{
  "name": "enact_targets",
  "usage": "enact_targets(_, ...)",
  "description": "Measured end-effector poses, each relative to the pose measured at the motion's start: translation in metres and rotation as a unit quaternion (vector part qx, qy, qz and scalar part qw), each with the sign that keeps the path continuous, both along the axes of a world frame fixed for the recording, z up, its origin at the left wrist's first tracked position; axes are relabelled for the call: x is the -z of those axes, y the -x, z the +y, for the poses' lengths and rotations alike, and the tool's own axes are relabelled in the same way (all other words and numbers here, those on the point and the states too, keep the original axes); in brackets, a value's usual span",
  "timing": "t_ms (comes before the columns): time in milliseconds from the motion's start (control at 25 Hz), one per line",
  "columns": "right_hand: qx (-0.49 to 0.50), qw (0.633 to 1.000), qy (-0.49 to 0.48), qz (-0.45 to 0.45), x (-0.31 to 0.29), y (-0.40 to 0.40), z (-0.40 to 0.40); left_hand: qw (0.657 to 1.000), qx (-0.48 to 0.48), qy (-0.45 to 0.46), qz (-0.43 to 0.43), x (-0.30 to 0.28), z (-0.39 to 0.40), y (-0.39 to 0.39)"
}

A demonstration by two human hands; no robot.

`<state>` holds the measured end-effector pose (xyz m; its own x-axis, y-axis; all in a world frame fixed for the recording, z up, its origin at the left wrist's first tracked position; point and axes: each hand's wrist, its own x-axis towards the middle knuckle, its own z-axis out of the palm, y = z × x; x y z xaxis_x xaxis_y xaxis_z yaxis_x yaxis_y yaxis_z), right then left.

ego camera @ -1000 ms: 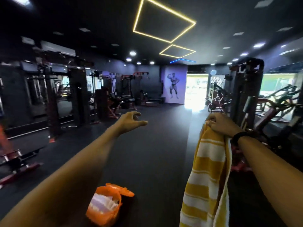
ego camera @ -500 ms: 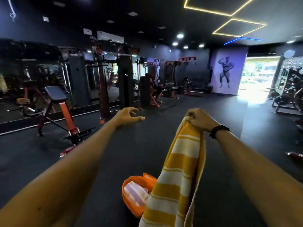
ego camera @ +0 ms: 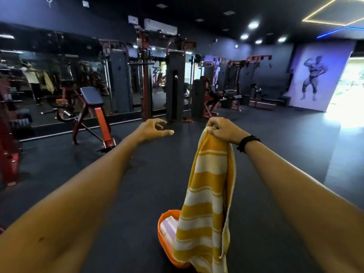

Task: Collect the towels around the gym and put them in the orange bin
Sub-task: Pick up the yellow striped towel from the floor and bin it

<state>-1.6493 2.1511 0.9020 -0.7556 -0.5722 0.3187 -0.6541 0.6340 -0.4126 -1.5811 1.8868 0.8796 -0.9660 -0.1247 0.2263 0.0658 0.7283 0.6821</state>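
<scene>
My right hand (ego camera: 223, 130) grips the top edge of a yellow and white striped towel (ego camera: 206, 198), which hangs straight down in front of me. Its lower part covers much of the orange bin (ego camera: 164, 241) standing on the dark floor below. A pale lilac and white towel (ego camera: 167, 228) lies inside the bin. My left hand (ego camera: 152, 129) is stretched forward at the same height, to the left of the towel, fingers loosely curled and holding nothing.
A red-framed bench (ego camera: 92, 115) stands at the left in front of a mirrored wall. Cable and weight machines (ego camera: 173, 85) line the far side. A red machine frame (ego camera: 7, 150) is close at the far left. Dark open floor (ego camera: 285, 144) stretches to the right toward a bright doorway.
My view has swung left. The hanging towel now lies over the bin, which sat off to its left a second ago. Both hands keep their poses.
</scene>
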Motion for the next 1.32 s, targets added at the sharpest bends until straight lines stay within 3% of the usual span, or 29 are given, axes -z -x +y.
enact_targets(200,-0.033,0.999,-0.007,-0.022,0.015,0.063,-0.036,0.995,0.090,-0.024,-0.023,0.010,-0.007,0.082)
enact_targets(400,0.006,0.999,0.035,-0.006,0.024,0.127,-0.071,0.958,0.237,0.029,-0.161,0.021,0.000,0.176)
enact_targets(480,0.027,0.998,0.064,-0.010,0.026,0.147,-0.072,0.944,0.286,0.034,-0.162,0.026,-0.005,0.206)
enact_targets(600,0.044,0.989,0.124,-0.061,0.037,0.176,-0.063,0.929,0.336,-0.072,-0.139,0.020,-0.012,0.241)
enact_targets(680,0.065,0.988,0.043,-0.130,0.056,0.190,-0.056,0.925,0.316,-0.167,-0.126,0.014,-0.012,0.258)
enact_targets(760,0.100,0.983,-0.072,-0.139,0.072,0.205,-0.054,0.935,0.284,-0.187,-0.098,0.009,-0.014,0.277)
enact_targets(800,0.115,0.983,-0.073,-0.123,0.074,0.213,-0.054,0.945,0.272,-0.156,-0.087,0.007,-0.016,0.285)
enact_targets(880,0.145,0.987,-0.009,-0.071,0.067,0.232,-0.057,0.959,0.266,-0.010,-0.098,0.007,-0.023,0.304)
enact_targets(960,0.159,0.985,0.061,-0.022,0.051,0.247,-0.065,0.934,0.275,0.170,-0.150,0.009,-0.024,0.318)
enact_targets(1000,0.157,0.983,0.099,-0.006,0.046,0.253,-0.070,0.925,0.274,0.211,-0.156,0.009,-0.022,0.322)
enact_targets(1040,0.153,0.978,0.144,0.003,0.042,0.259,-0.077,0.934,0.267,0.196,-0.136,0.007,-0.021,0.327)
enact_targets(1160,0.145,0.946,0.289,0.012,0.045,0.271,-0.096,0.970,0.233,-0.016,-0.073,-0.011,-0.025,0.335)
enact_targets(1320,0.152,0.948,0.225,0.165,0.070,0.286,-0.107,0.964,0.153,-0.214,-0.034,-0.027,-0.033,0.352)
